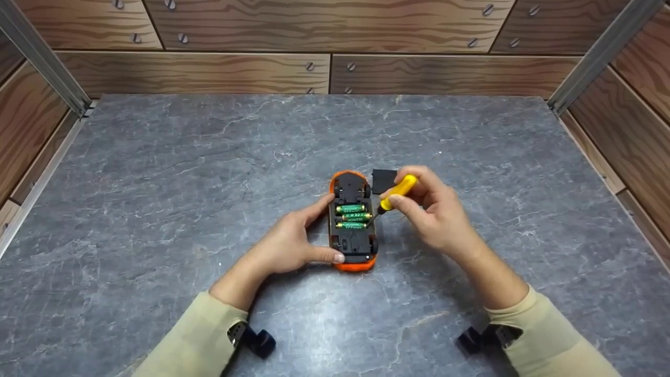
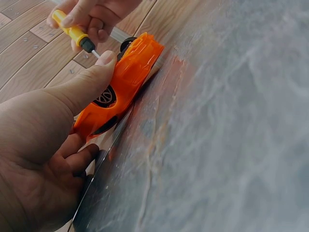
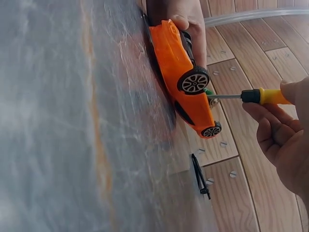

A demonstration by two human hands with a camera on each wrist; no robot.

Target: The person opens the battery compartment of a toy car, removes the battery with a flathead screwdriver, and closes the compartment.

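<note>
An orange toy car [image 1: 355,266] lies upside down on the table, its black underside and open battery compartment facing up. Three green batteries [image 1: 352,208] sit across the compartment; the right end of the middle one sticks out toward the car's side. My left hand [image 1: 293,243] grips the car from the left, thumb on the near end and fingers along the far side. Between thumb and fingers, my right hand [image 1: 437,214] pinches a yellow screwdriver [image 1: 400,192]. The screwdriver's shaft [image 3: 227,96] reaches down to the batteries at the compartment's right edge.
A black battery cover [image 1: 383,181] lies on the table just beyond the car's far right side, partly behind my right fingers. Wood-patterned panels [image 1: 209,76] with metal corner rails stand around the grey marbled table [image 1: 209,152].
</note>
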